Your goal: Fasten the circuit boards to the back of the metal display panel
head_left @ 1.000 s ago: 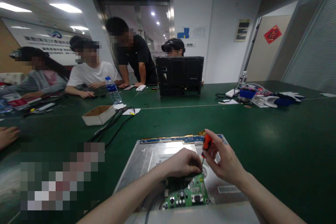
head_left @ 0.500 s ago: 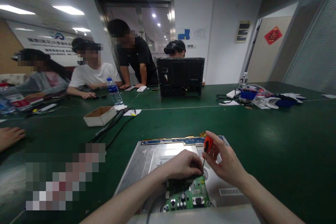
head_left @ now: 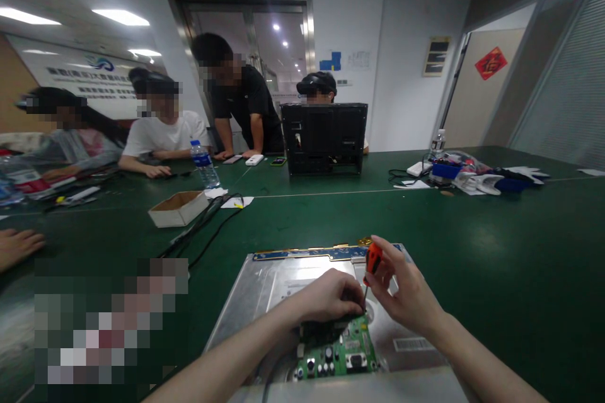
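Note:
In my right hand (head_left: 409, 289) is a small screwdriver (head_left: 373, 259) with an orange and black handle, pinched between thumb and fingers. Its shaft points down to the upper right corner of a green circuit board (head_left: 338, 352). Beside that tip, the curled fingers of my left hand (head_left: 333, 295) press together over the board's upper edge; whatever they pinch is hidden. The board sits on the silvery metal back of a flat panel (head_left: 250, 293). Along the panel's far edge runs a narrow blue circuit strip (head_left: 326, 254).
Black cables (head_left: 210, 227) and an open cardboard box (head_left: 177, 209) lie to the left on the green table (head_left: 491, 252). A black monitor housing (head_left: 325, 138) stands opposite. Gloves (head_left: 486, 182) and a blue box (head_left: 445, 170) are at the back right. Several other people are around the table.
Hardly anything differs. The screwdriver stays at the board's corner and both hands hold their places, while the whole view has shifted very slightly.

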A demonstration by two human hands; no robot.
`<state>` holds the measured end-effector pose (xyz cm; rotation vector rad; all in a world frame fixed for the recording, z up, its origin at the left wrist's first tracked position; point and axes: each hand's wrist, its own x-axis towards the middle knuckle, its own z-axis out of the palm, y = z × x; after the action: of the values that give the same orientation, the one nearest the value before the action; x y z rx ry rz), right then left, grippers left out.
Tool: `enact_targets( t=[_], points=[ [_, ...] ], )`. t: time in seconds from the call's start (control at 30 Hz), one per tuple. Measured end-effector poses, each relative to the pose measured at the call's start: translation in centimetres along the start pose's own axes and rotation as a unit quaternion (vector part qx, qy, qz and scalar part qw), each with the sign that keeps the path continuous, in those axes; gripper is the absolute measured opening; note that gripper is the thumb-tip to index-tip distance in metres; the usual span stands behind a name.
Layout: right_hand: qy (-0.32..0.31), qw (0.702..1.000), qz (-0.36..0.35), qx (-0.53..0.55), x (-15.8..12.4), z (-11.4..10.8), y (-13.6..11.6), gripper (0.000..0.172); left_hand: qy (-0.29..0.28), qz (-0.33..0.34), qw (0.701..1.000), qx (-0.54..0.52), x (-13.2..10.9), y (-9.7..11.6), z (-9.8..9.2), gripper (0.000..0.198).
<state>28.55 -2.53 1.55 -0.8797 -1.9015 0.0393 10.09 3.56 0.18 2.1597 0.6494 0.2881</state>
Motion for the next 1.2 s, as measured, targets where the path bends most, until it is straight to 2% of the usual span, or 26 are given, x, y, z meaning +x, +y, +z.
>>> enact_targets(
  t=[0.23,0.57,0.97,1.2],
  points=[
    [0.004,1.0,-0.012,-0.012,0.09,0.02,0.04,0.051,0.004,0.002,1.0,0.004,0.04,-0.08,-0.12,0.011],
    [-0.026,0.999,0.015,0.012,0.17,-0.28,-0.25,0.063,0.003,0.0,1.0,-0.005,0.03,-0.04,0.03,0.012],
    [0.006,1.0,0.003,-0.023,-0.01,0.09,0.0,0.06,-0.003,0.0,1.0,-0.009,0.06,-0.26,0.0,0.015],
    [0.002,1.0,-0.001,-0.023,0.02,0.04,0.01,0.058,-0.003,0.002,1.0,-0.008,0.03,-0.18,-0.07,0.013]
  ],
)
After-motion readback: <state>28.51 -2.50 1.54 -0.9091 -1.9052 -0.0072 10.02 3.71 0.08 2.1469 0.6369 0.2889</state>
